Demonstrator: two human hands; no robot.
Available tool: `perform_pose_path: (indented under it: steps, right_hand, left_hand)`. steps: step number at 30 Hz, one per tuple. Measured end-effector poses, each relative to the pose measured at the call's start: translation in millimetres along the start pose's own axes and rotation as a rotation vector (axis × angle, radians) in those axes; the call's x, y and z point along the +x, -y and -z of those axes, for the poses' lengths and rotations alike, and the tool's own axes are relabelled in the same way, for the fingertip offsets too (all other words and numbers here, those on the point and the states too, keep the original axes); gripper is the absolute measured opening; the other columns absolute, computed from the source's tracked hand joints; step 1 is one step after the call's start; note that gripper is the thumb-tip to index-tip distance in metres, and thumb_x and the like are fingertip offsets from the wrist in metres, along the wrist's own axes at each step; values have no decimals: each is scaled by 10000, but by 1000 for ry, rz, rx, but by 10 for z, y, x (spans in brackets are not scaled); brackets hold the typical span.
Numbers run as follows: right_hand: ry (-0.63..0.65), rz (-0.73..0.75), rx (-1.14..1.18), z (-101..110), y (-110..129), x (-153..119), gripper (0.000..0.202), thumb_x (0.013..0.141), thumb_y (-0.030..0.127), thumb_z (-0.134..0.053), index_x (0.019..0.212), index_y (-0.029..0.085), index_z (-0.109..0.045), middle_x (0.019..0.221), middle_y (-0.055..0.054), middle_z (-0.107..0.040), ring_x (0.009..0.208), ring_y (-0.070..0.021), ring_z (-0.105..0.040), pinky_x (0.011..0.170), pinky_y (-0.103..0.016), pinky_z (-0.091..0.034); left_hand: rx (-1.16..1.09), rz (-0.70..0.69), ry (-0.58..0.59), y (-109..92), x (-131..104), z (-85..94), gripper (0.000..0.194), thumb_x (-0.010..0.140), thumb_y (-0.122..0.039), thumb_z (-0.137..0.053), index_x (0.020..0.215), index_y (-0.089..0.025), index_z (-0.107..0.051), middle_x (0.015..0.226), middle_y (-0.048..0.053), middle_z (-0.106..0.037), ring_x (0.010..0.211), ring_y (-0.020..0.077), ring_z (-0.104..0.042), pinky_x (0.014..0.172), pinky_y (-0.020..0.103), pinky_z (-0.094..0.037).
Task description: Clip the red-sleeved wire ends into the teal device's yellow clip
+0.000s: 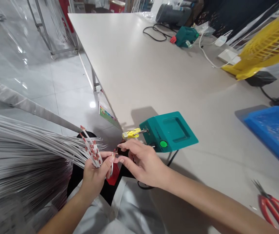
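My left hand (94, 175) is closed around a bundle of white cables (94, 152) whose stripped ends show red and copper colour. Between its thumb and forefinger one cable end (113, 154) points to the right, with a thin wire tip. Close beside that tip is my right hand (141, 161), its thumb and forefinger curved with a dark gap between them; the other fingers are partly hidden. Just beyond the right hand, at the table's edge, sits a green device (154, 130) with a shallow tray, a green button and a metal shaft. A yellow clip (132, 133) is by the shaft.
Many long white cables (27, 143) hang over a rail on the left. On the table (129, 65) are red-handled scissors or snips (271, 204), a blue tray (273, 130), a yellow fan (266, 48), another green device (184, 36) and a grey motor (173, 14).
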State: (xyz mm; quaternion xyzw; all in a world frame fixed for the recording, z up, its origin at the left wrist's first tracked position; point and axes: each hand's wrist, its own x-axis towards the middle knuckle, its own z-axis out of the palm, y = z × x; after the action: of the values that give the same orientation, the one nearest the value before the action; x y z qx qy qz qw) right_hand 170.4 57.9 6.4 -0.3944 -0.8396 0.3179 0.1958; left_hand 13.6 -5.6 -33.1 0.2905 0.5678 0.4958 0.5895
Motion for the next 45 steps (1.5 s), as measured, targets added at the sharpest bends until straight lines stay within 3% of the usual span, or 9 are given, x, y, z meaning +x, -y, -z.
perform_pose_path:
  steps: [5,12,15,18,21,25,32,39,45]
  right_hand:
    - [15,183,87,-55,-48,44,179,860,157,-436,813,173,-608,764,-39,-623,702,-110,-573,606,-203,-437]
    - [45,436,-567,16,-20,40,218,807,149,-444,627,151,-566,611,-35,-539,529,-136,-459,498,-289,-314]
    - [-24,432,-589,178,-31,30,224,834,181,-444,665,162,-590,650,-45,-579,596,-142,-504,553,-290,-354]
    - [-176,381,-776,354,-95,43,200,854,211,-486,983,128,-613,912,-106,-650,858,-225,-550,732,-347,-397]
    - [-78,245,-929,452,-156,81,274,863,165,-454,1117,129,-552,1040,-131,-623,1007,-296,-506,843,-452,-358]
    - [38,191,-916,505,-176,168,303,817,40,-435,1062,150,-575,1073,-138,-602,1093,-321,-455,919,-502,-286]
    - [210,258,-870,616,-211,342,204,787,49,-441,757,157,-612,747,-80,-647,907,-260,-534,837,-454,-294]
    - [160,270,-800,595,-271,340,246,773,31,-404,704,164,-599,707,-96,-648,845,-266,-563,816,-448,-284]
    - [216,178,-812,631,-244,345,136,783,109,-485,776,157,-613,760,-83,-666,902,-241,-563,899,-464,-259]
  left_hand:
    - [148,21,83,-86,-1,-31,137,733,-273,-619,706,-139,-616,405,-69,-451,372,57,-366,384,190,-282]
    - [152,79,-15,-83,40,-133,131,701,-259,-626,668,-137,-591,383,-81,-425,371,62,-372,396,187,-318]
    - [77,47,-40,-60,82,-126,176,741,-293,-608,819,-136,-594,443,-59,-529,358,56,-384,380,183,-319]
    - [40,-6,-22,-89,125,-123,377,762,-289,-604,1105,-150,-534,653,5,-672,368,41,-395,377,180,-329]
    - [45,-21,8,-149,167,-166,393,777,-290,-591,1142,-151,-550,708,30,-694,371,33,-395,378,178,-335]
    - [27,-17,13,-208,226,-253,389,764,-297,-609,1116,-134,-587,656,28,-690,361,35,-388,367,182,-328]
    - [-47,-18,31,-229,317,-334,548,733,-310,-646,1225,-109,-513,721,54,-703,358,31,-378,350,187,-320]
    - [-92,10,28,-217,340,-384,577,721,-314,-656,1237,-102,-507,692,53,-697,345,34,-387,339,188,-318]
    - [-85,6,-33,-202,309,-388,550,725,-315,-649,1219,-112,-519,687,39,-695,353,31,-388,341,178,-315]
